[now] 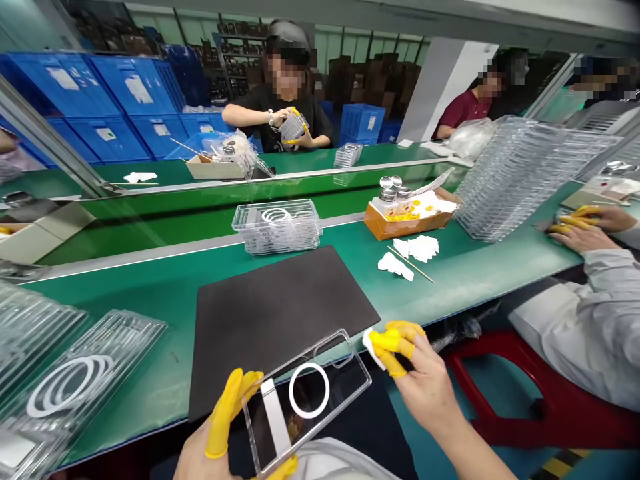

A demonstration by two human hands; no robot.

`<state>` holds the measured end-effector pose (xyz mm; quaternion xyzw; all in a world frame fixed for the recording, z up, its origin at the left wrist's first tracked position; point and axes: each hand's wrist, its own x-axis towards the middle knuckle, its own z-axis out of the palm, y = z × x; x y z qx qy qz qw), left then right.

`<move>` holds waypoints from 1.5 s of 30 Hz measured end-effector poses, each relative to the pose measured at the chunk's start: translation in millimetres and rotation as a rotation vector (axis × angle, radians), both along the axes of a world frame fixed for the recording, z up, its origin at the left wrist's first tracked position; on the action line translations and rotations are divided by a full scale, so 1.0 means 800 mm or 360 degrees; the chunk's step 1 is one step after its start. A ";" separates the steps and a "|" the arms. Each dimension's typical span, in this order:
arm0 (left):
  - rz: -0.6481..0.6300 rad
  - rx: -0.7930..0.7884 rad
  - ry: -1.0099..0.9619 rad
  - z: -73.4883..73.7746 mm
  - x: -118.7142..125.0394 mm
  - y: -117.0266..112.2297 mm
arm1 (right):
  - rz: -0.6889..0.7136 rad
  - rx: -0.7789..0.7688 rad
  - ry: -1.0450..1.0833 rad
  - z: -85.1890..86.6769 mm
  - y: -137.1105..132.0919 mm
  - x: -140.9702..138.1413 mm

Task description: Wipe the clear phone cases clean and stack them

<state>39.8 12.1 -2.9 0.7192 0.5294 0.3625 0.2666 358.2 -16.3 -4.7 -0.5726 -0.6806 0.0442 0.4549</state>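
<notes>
1. Clear phone case [320,420] at bottom centre, closest to the camera, tilted over the near edge of the bench, a white ring [290,393] on its back.
2. Left hand [197,453], fingers in yellow cots, clamped on the case's lower left edge.
3. Right hand [425,390], thumb and fingertips pinched together on a white wipe [373,350], at the case's upper right corner; contact cannot be told.
4. Black foam mat [280,320] lies just beyond on the green workbench [450,287], with a clear box of rings [277,230] and an orange box of metal jars [407,223] farther up.
5. Risk: a one-handed edge grip could let the case slip past the bench edge, missing the mat. Wipe pressure could shift the ring or scuff the clear plastic.
6. Co-worker's hand [575,227], also in yellow cots, at right edge.
</notes>
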 end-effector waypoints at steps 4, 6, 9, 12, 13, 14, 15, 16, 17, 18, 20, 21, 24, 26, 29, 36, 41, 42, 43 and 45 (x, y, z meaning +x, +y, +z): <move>-0.0226 0.0204 0.0192 0.009 0.007 0.000 | 0.0199 0.0038 -0.0126 0.004 -0.006 -0.035; -0.0256 0.0283 0.0239 0.011 0.010 0.001 | 0.0278 0.0088 -0.0268 0.013 -0.003 -0.050; -0.0267 0.0405 0.0303 0.013 0.012 0.003 | 0.0436 0.0135 -0.0284 0.031 0.014 -0.076; -0.0248 0.0392 0.0343 0.013 0.013 0.002 | 0.0786 0.0107 -0.0221 0.042 0.025 -0.097; -0.0251 0.0367 0.0342 0.013 0.013 0.001 | 0.0882 0.0100 -0.0238 0.042 0.023 -0.098; -0.0253 0.0347 0.0335 0.013 0.013 0.001 | 0.0928 0.0107 -0.0273 0.039 0.020 -0.094; -0.0258 0.0332 0.0321 0.013 0.012 0.000 | 0.0919 0.0124 -0.0321 0.034 0.015 -0.085; -0.0268 0.0324 0.0304 0.013 0.012 0.000 | 0.0862 0.0152 -0.0371 0.029 0.009 -0.071; -0.0279 0.0323 0.0289 0.014 0.012 0.000 | 0.0781 0.0186 -0.0418 0.022 0.003 -0.055; -0.0288 0.0326 0.0280 0.014 0.012 0.000 | 0.0697 0.0208 -0.0460 0.016 -0.002 -0.037; -0.0295 0.0354 0.0276 0.015 0.012 0.001 | 0.0553 0.0216 -0.0519 0.007 -0.009 -0.006; -0.0299 0.0366 0.0278 0.015 0.012 0.001 | 0.0491 0.0204 -0.0523 0.004 -0.011 0.006; -0.0296 0.0338 0.0249 0.016 0.013 0.002 | 0.0334 0.0154 -0.0425 -0.002 -0.012 0.021; -0.0306 0.0294 0.0184 0.016 0.013 0.000 | 0.0218 0.0124 -0.0234 -0.006 -0.013 0.021; -0.0363 0.0344 0.0058 0.015 0.012 -0.006 | 0.0043 0.0108 0.0202 -0.013 -0.010 0.022; -0.0565 0.0329 0.0058 0.008 0.003 -0.018 | -0.0085 0.0057 0.0758 -0.010 0.038 0.026; -0.0501 0.0298 0.0140 0.002 -0.002 -0.021 | 0.0041 -0.0039 0.0766 -0.002 0.082 0.004; -0.0495 0.0286 0.0131 0.002 -0.002 -0.022 | 0.0067 -0.0064 0.0752 -0.003 0.088 0.001; -0.0495 0.0272 0.0113 0.003 -0.002 -0.022 | 0.0094 -0.0090 0.0736 -0.003 0.092 -0.001; -0.0498 0.0257 0.0061 0.003 -0.002 -0.023 | 0.0141 -0.0135 0.0698 -0.004 0.097 -0.001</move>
